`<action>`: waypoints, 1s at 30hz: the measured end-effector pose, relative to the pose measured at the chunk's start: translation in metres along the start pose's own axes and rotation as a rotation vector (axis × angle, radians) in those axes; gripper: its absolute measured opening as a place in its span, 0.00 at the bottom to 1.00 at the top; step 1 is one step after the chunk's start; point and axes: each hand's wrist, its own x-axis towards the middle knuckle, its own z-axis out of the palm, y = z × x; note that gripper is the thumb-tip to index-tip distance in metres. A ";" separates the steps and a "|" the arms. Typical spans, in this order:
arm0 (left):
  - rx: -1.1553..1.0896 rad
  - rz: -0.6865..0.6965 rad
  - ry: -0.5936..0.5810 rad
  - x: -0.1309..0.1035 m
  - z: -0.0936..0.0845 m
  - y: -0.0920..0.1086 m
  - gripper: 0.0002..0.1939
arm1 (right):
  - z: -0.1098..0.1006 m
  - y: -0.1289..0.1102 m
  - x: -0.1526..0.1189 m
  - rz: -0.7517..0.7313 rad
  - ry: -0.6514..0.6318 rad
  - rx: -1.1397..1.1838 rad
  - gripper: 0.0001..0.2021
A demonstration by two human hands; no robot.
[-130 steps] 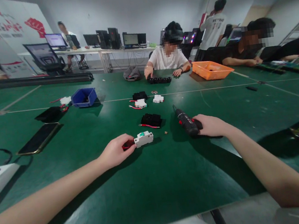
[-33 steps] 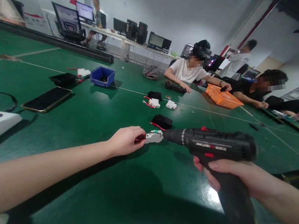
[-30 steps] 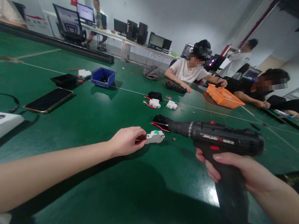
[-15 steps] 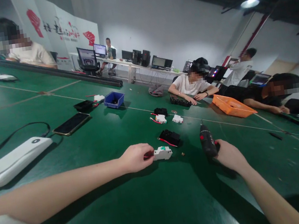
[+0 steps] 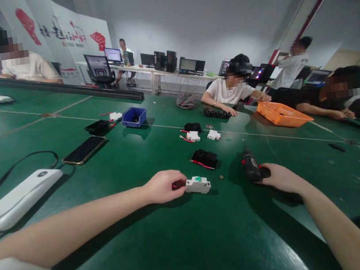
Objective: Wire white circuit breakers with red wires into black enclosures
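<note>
A white miniature circuit breaker (image 5: pixel 199 185) with a green toggle lies on the green tabletop. My left hand (image 5: pixel 166 186) is closed at its left end, thumb and fingers pinched there, with something red, apparently a wire, showing in the curl of the hand. My right hand (image 5: pixel 281 178) is round the handle of a black and red power screwdriver (image 5: pixel 251 166), low over the table, bit pointing away; its fingers are partly hidden. Between the hands sits a small brass-coloured piece (image 5: pixel 221 177). Behind the breaker lies a black part (image 5: pixel 204 159) with a red wire.
Farther back are two more white breakers (image 5: pixel 214 134), a blue bin (image 5: pixel 134 117) and an orange tray (image 5: pixel 282 114). To the left lie a phone (image 5: pixel 84 149) and a white device (image 5: pixel 19 197) with a strap. Co-workers (image 5: pixel 227 90) sit across the table.
The power screwdriver has come down closer to the tabletop in my right hand. My left hand stays at the breaker. Across the table, a co-worker's arm now reaches to the orange tray. The view has shifted slightly.
</note>
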 end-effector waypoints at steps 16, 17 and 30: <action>0.043 0.080 -0.048 -0.001 -0.001 0.002 0.11 | 0.009 -0.009 -0.016 -0.294 0.332 -0.269 0.42; 0.044 0.085 -0.045 -0.001 0.000 0.002 0.11 | 0.016 -0.026 -0.020 -0.382 0.364 -0.236 0.38; 0.054 0.123 -0.022 -0.001 0.004 -0.002 0.12 | 0.087 -0.094 0.003 -0.729 0.194 0.038 0.29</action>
